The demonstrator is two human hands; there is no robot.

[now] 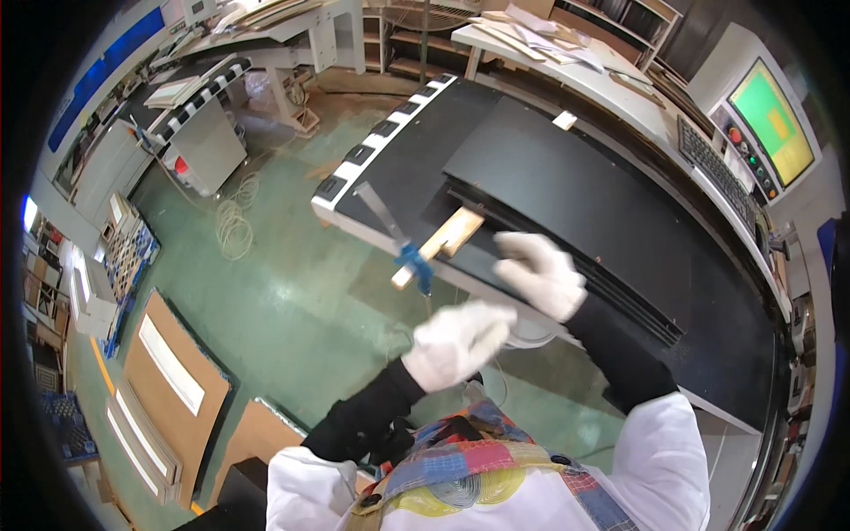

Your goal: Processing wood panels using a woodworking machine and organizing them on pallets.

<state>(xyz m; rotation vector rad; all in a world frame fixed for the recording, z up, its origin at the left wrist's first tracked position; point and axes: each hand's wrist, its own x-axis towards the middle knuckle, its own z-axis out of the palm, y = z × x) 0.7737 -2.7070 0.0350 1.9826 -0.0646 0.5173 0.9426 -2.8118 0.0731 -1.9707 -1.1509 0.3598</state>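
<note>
My left hand (pixel 462 343), in a white glove, is in front of the table's near edge, fingers stretched out and holding nothing. Further right, my gloved right hand (pixel 542 276) hovers at the near side of a stack of dark flat panels (pixel 575 208), slightly blurred, its fingers bent but apart and nothing visible in them. The panels lie on a black-topped machine table (pixel 394 146). Pale wooden strips (pixel 460 232) jut over the near edge. On them rests a blue air gun (pixel 414 263) with a long thin nozzle.
At right stand a screen (pixel 772 124) with buttons and a keyboard (pixel 715 168). Behind the table runs a white bench (pixel 522 44) with loose sheets. Brown boards (pixel 168 363) lean low at left. A coiled hose (pixel 235 226) lies on the green floor (pixel 292 292).
</note>
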